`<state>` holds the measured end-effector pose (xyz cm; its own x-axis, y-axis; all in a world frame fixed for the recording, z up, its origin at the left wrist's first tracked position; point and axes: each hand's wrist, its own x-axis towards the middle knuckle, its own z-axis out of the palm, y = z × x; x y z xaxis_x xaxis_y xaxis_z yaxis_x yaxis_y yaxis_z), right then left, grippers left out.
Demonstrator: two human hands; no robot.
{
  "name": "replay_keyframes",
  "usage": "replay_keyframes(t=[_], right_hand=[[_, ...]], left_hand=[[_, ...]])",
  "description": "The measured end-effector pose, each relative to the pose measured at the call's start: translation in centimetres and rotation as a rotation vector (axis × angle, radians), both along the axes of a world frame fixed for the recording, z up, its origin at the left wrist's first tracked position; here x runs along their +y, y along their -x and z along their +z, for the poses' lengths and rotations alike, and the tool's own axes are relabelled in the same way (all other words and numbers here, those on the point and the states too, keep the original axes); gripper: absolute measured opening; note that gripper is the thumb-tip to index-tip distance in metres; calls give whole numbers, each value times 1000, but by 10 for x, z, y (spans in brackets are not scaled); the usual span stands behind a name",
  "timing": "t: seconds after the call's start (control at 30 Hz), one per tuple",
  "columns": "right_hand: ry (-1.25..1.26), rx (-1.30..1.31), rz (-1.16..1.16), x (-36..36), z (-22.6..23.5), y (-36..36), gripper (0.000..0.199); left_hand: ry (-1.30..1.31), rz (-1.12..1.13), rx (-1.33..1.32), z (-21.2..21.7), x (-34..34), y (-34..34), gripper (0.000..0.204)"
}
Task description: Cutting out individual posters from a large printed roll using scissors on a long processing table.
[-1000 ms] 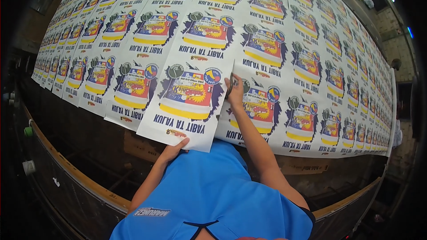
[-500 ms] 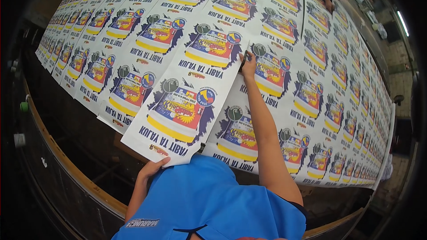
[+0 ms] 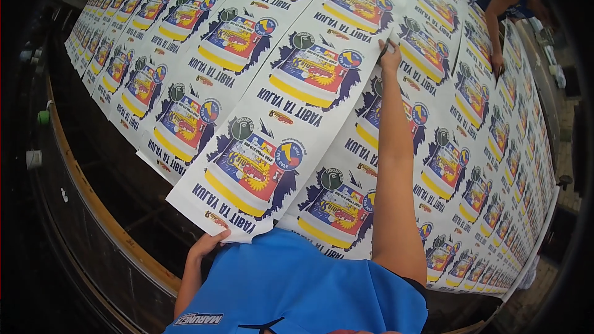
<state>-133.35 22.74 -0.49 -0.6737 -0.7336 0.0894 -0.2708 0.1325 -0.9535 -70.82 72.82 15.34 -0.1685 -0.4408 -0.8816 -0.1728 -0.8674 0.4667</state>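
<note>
A long white printed sheet (image 3: 272,130) with two colourful badge prints lies slanted across a table covered in rows of the same prints. My left hand (image 3: 207,244) grips its near bottom edge. My right hand (image 3: 390,55), arm stretched far out, pinches the sheet's far right corner. The sheet overlaps the neighbouring prints (image 3: 346,204) beneath my right forearm.
The long printing table (image 3: 93,204) has a wooden rim curving along its left side, with dark space below. Another person in a blue top (image 3: 504,0) leans over the prints at the far right. Small white and green cups (image 3: 34,158) sit at the left.
My right hand has reached farther up the sheet to its far corner. The sheet now lies longer and more slanted. The other person has come further into view.
</note>
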Motion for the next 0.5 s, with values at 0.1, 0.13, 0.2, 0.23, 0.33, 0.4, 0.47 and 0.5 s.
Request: replay_keyframes(t=[0.1,0.13,0.2,0.23,0.33,0.4,0.47,0.5], right_hand=[[-28,-146,23,-9,6,6,56],[-34,-161,38,-9,12,-5,56],[25,-379,96,-1,41,-27,55],[53,-414,89,9,57,-32,53],[153,-456,138,49,79,-41,51],[173,-454,197,99,82,-44,47],[84,-447,257,163,88,-62,44],[68,-433,280,192,96,-83,44]], left_hand=[[54,-50,-47,-3,3,3,56],[49,-35,-62,-1,9,3,56],[93,-6,-180,-1,16,8,50],[49,39,-223,1,12,16,43],[31,48,-148,-15,7,20,46],[209,21,-113,-19,3,29,47],[229,68,-86,-26,8,26,49],[378,76,-50,-51,26,12,49]])
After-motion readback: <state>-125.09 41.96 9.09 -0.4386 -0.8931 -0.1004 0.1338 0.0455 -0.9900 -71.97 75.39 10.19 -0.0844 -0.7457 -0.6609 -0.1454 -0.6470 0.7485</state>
